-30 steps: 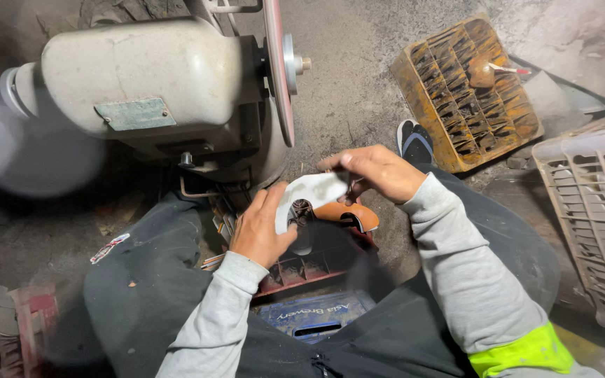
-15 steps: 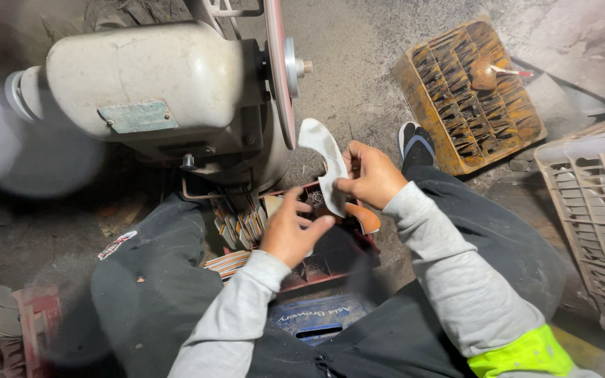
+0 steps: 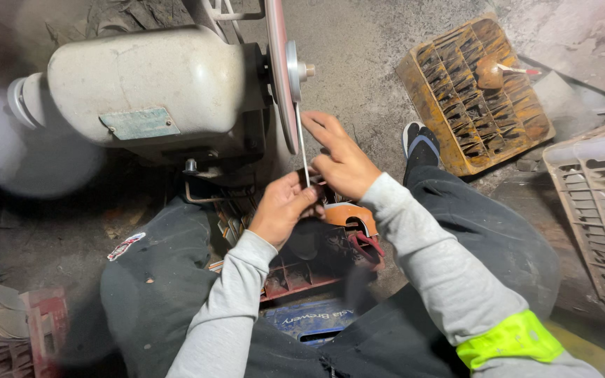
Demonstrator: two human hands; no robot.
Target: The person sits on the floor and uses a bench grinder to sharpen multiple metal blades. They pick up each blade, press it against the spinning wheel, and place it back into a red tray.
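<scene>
Standing edge-on between both hands, thin blade meets grinding wheel.

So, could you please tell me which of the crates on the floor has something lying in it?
The orange-brown crate at upper right: a brownish round object rests on its grid. The pale crate at the right edge shows only bare slats.

- The dusty grey concrete floor carries everything.
- A bench grinder stands on it.
- An orange slotted crate lies beyond the foot.
- A pale plastic crate sits well apart, at the right edge.
- A red crate sits between the legs.
</scene>
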